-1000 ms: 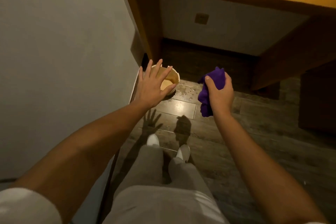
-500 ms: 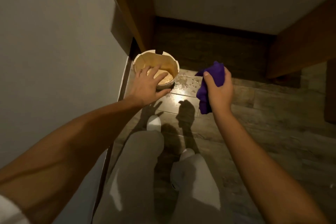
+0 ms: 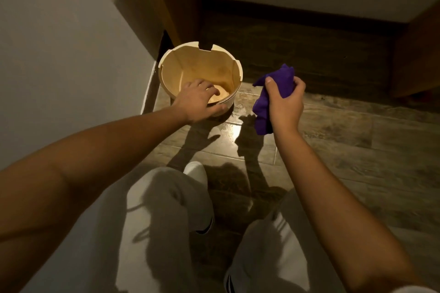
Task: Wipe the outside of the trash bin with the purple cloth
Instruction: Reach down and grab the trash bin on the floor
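A small round cream trash bin [image 3: 190, 57] stands upright on the floor in the corner by the left wall, open and seemingly without contents. My left hand [image 3: 197, 100] grips its near rim, fingers inside and thumb on the outer wall. My right hand [image 3: 285, 100] hovers just right of the bin, closed around a bunched purple cloth [image 3: 264, 107] that hangs below the fist. The cloth does not touch the bin.
A grey wall [image 3: 71, 54] runs along the left. Dark wooden desk panels [image 3: 176, 0] rise behind the bin and at the far right. Wood-pattern floor tiles [image 3: 345, 150] spread to the right. My legs in light trousers [image 3: 166, 221] and a white shoe fill the foreground.
My view has come closer and lower. My left hand went from hovering open over the bin to gripping its near rim. The right hand kept the cloth beside the bin.
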Tool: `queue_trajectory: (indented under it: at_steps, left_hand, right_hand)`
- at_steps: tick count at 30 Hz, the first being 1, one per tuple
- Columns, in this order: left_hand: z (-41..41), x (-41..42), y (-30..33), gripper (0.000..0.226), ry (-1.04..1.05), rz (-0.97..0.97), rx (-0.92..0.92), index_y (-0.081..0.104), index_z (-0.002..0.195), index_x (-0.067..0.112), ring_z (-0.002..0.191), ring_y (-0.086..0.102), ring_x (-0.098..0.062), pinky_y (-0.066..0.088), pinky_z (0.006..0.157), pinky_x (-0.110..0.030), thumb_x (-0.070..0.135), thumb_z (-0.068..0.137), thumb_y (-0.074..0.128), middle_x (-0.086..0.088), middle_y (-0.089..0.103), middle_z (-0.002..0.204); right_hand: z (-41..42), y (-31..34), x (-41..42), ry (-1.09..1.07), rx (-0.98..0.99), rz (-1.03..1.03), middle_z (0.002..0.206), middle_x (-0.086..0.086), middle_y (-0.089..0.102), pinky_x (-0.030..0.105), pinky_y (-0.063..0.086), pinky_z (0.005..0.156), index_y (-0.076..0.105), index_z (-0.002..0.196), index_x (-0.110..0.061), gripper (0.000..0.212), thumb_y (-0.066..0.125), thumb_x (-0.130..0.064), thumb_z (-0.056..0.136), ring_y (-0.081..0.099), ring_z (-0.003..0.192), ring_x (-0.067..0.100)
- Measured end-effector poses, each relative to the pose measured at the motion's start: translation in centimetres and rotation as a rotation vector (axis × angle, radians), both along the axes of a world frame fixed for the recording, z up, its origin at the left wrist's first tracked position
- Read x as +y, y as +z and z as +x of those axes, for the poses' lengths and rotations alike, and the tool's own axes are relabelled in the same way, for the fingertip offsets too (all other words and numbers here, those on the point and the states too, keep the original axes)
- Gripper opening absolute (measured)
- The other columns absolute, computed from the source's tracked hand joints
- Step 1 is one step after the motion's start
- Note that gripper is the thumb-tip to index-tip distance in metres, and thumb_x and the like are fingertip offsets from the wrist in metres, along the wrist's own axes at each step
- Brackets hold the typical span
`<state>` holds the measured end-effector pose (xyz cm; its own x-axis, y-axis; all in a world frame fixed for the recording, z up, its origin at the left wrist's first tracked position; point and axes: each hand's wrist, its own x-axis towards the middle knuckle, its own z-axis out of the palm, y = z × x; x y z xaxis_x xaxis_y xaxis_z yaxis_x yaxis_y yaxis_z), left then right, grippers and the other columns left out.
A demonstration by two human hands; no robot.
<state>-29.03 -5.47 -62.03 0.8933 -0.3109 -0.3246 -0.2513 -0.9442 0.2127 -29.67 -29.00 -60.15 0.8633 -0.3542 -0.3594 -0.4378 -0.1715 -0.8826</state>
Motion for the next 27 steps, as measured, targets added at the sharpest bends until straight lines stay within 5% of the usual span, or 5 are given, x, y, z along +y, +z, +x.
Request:
queue_trajectory:
  at_steps: [8,14,18,23,27]
  left_hand:
    - [1.7,-2.7,-6.8,0.054,0.022,-0.037,-0.057,0.06,0.132,0.016,0.136,0.041,-0.029,0.033,0.11,-0.049,0.056,0.099,0.045,-0.009,0.057,0.139]
    - [3.3,-3.3,-8.6,0.034,0.094,-0.118,0.024,0.059,0.124,0.018,0.103,0.061,-0.026,0.051,0.085,-0.041,0.041,0.099,0.056,-0.008,0.068,0.117]
    - [3.5,-3.7,-9.3,0.024,0.092,-0.087,-0.001,0.054,0.126,0.02,0.085,0.061,-0.023,0.047,0.065,-0.036,0.026,0.104,0.049,-0.01,0.068,0.107]
    - [4.0,-2.4,-7.5,0.025,0.176,-0.135,-0.152,0.058,0.125,0.016,0.079,0.054,-0.019,0.04,0.062,-0.032,0.026,0.105,0.046,-0.011,0.068,0.102]
    - [3.7,-0.1,-5.4,0.028,0.237,-0.272,-0.225,0.06,0.126,0.015,0.093,0.061,-0.027,0.041,0.074,-0.036,0.029,0.106,0.047,-0.012,0.069,0.109]
  right_hand:
    - [2.7,-5.6,-0.2,-0.005,-0.102,0.071,0.134,-0.009,0.052,0.023,0.05,0.082,0.035,0.152,-0.026,0.078,0.073,-0.055,0.089,0.059,0.112,0.009]
    - [3.4,-7.5,-1.8,0.013,-0.14,0.094,0.14,-0.005,0.053,0.021,0.048,0.078,0.034,0.154,-0.027,0.079,0.071,-0.054,0.091,0.058,0.11,0.008]
    - [4.7,-6.8,-1.5,-0.004,-0.138,0.169,0.134,-0.005,0.055,0.028,0.054,0.079,0.034,0.154,-0.029,0.08,0.072,-0.056,0.089,0.062,0.105,0.01]
    - [5.0,-6.5,-1.4,0.026,-0.142,0.17,0.131,-0.006,0.056,0.029,0.056,0.079,0.037,0.151,-0.032,0.079,0.074,-0.058,0.086,0.064,0.106,0.013]
    - [4.9,-6.5,-1.5,-0.004,-0.089,0.229,0.123,-0.007,0.059,0.031,0.058,0.077,0.04,0.15,-0.031,0.076,0.074,-0.057,0.086,0.067,0.103,0.015]
